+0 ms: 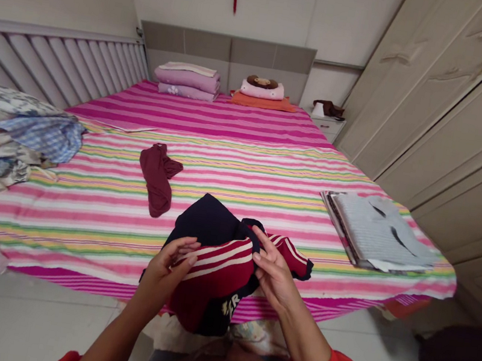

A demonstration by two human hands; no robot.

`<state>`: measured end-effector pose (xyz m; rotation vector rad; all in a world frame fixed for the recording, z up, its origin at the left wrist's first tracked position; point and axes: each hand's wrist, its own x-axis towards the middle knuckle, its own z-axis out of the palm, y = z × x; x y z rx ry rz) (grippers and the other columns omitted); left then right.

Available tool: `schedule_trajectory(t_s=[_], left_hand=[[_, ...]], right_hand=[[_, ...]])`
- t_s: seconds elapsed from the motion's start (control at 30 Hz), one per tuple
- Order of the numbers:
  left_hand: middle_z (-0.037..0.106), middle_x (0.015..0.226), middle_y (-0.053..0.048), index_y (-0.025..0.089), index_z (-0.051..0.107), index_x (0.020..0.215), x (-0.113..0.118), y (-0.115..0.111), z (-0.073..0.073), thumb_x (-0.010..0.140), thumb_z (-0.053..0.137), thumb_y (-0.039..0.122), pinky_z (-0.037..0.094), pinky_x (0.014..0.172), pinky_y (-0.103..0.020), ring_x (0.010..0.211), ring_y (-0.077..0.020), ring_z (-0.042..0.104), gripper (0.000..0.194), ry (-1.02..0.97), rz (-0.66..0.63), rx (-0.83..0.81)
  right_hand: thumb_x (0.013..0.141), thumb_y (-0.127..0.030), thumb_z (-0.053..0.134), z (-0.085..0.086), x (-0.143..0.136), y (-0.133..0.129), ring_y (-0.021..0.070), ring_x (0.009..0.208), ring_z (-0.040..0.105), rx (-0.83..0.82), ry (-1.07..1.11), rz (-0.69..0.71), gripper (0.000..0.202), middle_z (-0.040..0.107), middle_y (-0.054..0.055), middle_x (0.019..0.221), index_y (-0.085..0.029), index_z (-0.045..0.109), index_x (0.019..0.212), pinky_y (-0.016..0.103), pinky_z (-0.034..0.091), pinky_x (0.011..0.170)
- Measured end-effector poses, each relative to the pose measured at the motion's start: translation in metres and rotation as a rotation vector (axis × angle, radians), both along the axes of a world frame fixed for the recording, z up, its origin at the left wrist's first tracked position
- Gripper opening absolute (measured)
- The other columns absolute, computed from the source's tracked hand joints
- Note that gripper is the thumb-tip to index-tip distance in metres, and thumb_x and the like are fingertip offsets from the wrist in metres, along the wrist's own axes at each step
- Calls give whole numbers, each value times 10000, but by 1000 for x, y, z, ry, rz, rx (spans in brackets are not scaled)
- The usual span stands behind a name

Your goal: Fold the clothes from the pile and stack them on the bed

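Observation:
A navy and dark red garment (219,262) with white stripes and white lettering lies bunched at the bed's near edge, partly hanging over it. My left hand (170,264) grips its left part, fingers curled on the striped cloth. At the garment's upper right, my right hand (272,271) pinches the navy edge between thumb and fingers. One striped sleeve (290,255) stretches out to the right beyond my right hand. A maroon cloth (158,176) lies crumpled on the bed, up and to the left.
The striped bedspread (242,171) spans the bed. Folded clothes (379,233) are stacked at the right, and a loose clothes pile (14,138) lies at the left. Folded bedding (188,80) stands by the headboard (269,60). A wardrobe (453,110) lines the right side.

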<state>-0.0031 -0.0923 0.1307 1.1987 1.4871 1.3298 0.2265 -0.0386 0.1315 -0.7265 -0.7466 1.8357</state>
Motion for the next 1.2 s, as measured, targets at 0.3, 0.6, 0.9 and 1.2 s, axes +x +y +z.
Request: schedule_trajectory(t_s=[0.3,0.6,0.9,1.2], left_hand=[[738,1142,-49,257,715,1122,10,-7,-20,824,626,403,543,930,-356,1036,-235,686,344,310,-240,-4],[770,1003,-35,223,744,1034,-19,-18,-26,813,597,546,555,874,-317,941,-235,705,418,331,-75,-59],[769,1053,-36,228,758,1026,-56,6,-8,819,537,577,553,848,-301,977,-252,706,462,514,-89,17],[702,722,-8,230,704,873,-95,70,112,874,457,523,402,589,-240,668,-174,618,383,948,365,286]], right_hand=[[777,-307,763,-24,-27,-21,118,781,665,203,-127,342,637,730,-21,931,-308,535,1372,246,485,742],[818,-318,596,-71,20,26,206,824,642,595,-1020,-478,375,657,117,1189,-215,642,1176,380,540,794],[834,-442,470,-61,69,74,218,516,620,402,-1068,-269,256,592,-20,536,-251,617,921,325,486,503],[679,-464,714,48,80,112,165,556,573,739,-970,-119,270,587,-28,577,-221,607,728,269,449,526]])
